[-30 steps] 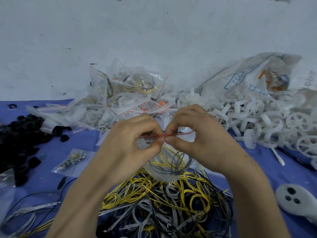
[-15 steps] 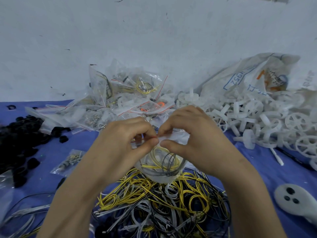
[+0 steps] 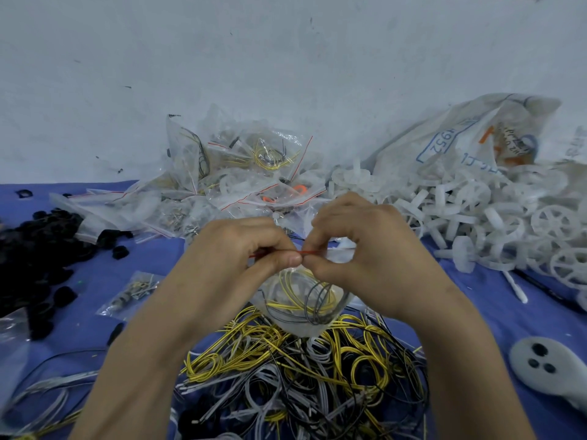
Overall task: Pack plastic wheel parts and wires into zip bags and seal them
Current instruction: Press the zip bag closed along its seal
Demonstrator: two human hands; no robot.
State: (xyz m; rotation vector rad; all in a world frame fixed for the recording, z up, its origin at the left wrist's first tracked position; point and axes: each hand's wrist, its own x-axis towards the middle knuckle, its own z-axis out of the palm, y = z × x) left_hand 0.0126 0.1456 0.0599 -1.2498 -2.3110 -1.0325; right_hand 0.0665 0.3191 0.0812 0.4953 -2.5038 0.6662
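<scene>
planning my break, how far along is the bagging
Done: a heap of filled zip bags lies by the wall. In hand: the left hand and right hand pinch the red zip strip of a bag holding yellow and black wires. Left: the loose wire pile and white wheel heap, unbagged.

Soft, even, cool light with no clear direction fills the scene, giving the pale wall (image 3: 317, 58) a bluish-grey cast. Shadows on the bench (image 3: 476, 312) are faint and blurred. Small glints speckle the clear zip bags (image 3: 254, 173). Detail is slightly soft throughout, and the wide lens stretches the near corners.
</scene>
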